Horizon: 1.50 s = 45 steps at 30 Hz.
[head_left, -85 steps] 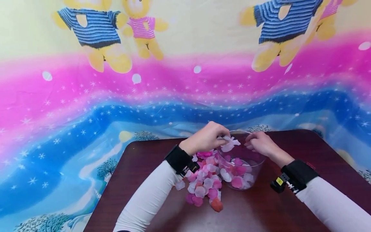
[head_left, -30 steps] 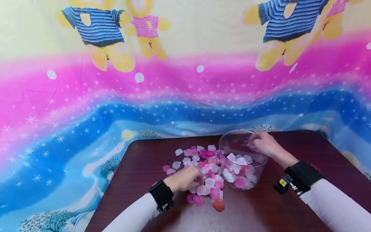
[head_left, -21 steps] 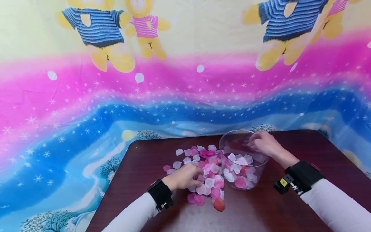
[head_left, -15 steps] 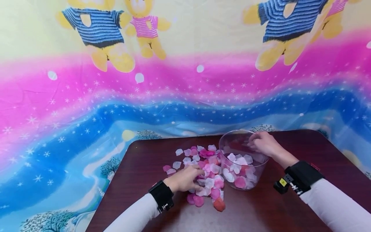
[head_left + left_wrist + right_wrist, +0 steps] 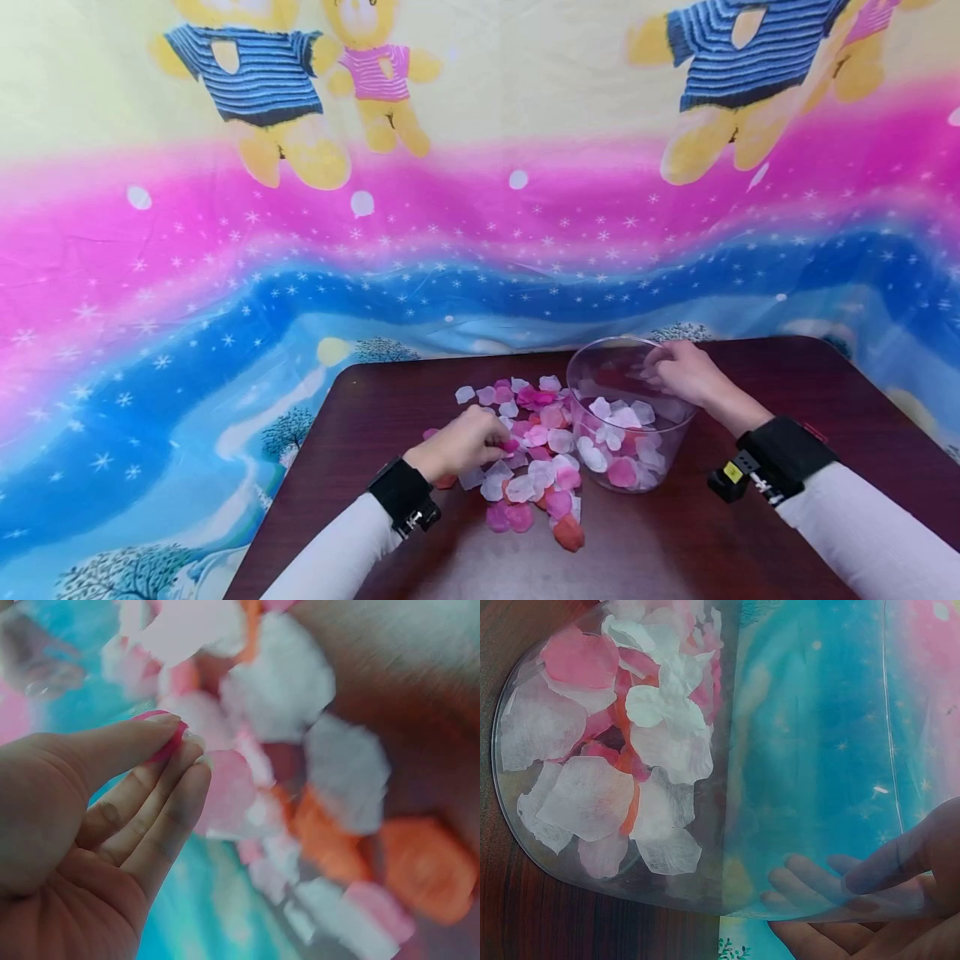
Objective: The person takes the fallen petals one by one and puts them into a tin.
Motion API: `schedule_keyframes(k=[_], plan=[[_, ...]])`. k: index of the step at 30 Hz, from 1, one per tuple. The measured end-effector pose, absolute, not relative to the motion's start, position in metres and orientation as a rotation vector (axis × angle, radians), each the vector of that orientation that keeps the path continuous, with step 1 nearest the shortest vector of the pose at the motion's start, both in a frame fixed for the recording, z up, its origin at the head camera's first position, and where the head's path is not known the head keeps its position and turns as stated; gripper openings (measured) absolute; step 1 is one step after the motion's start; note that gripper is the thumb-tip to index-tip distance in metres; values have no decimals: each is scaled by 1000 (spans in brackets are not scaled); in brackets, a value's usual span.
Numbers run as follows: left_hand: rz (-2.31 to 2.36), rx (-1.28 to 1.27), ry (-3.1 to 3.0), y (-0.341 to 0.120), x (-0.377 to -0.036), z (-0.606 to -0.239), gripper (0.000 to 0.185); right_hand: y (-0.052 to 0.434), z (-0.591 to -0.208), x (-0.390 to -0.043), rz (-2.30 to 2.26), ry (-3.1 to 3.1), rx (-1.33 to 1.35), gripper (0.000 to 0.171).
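Note:
My left hand [image 5: 461, 442] hovers over the left side of a loose pile of fabric flower petals [image 5: 542, 473] in white, pink and orange. In the left wrist view its thumb and fingertips pinch a bright pink petal [image 5: 178, 742]; whether more petals are behind it I cannot tell. A clear plastic bucket [image 5: 615, 375] stands to the right of the pile, its lower part filled with white and pink petals [image 5: 585, 796]. My right hand [image 5: 686, 377] grips the bucket's wall at the right of its rim, thumb on one side and fingers on the other.
The dark reddish-brown table [image 5: 352, 450] has rounded far corners. Behind it hangs a printed cloth backdrop [image 5: 480, 217] with bears and snowflakes. Several petals lie scattered at the pile's far edge, and an orange petal [image 5: 568, 533] marks its near end.
My left hand went from above the bucket with white petals down to the pile, spread over it, then drew left and up, pinching a pink petal. More petals show in the bucket. The right hand stays.

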<state>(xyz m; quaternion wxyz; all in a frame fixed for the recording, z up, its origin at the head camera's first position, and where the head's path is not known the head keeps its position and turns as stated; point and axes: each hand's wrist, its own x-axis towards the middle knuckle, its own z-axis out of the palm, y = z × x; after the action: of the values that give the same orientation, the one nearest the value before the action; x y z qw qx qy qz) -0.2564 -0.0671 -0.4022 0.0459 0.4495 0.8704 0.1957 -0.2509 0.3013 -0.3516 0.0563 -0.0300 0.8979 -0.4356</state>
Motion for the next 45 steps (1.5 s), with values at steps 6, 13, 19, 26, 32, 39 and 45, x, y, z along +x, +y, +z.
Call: schedule_keyframes(k=[6,13,19,26,32,39,45], plan=[[672,1364,2728,-73,-259,-361,7,305,-351,-252,-1305,2735,-93,38],[690,1609,2733,-48,-263,-304,10,306,-350,-251,-1315,2722,-88,38],[569,1773,2655,7,-258,-277,8,304,-354,-251,-1338,2712,-80,38],[467,1785,2562,42,-260,-288,14,294,-355,-255,-1345,2720,-89,38],[524,1722,2594,27,-266,-293,34,293,-353,-254,-1334,2731,-107,39],[549,1608,2689,-12,-272,-293,34,301,-350,-250,-1334,2736,-108,38],[351,1460,2707,-49,-270,-331,30,300,-351,-252,-1350,2710,-99,39]])
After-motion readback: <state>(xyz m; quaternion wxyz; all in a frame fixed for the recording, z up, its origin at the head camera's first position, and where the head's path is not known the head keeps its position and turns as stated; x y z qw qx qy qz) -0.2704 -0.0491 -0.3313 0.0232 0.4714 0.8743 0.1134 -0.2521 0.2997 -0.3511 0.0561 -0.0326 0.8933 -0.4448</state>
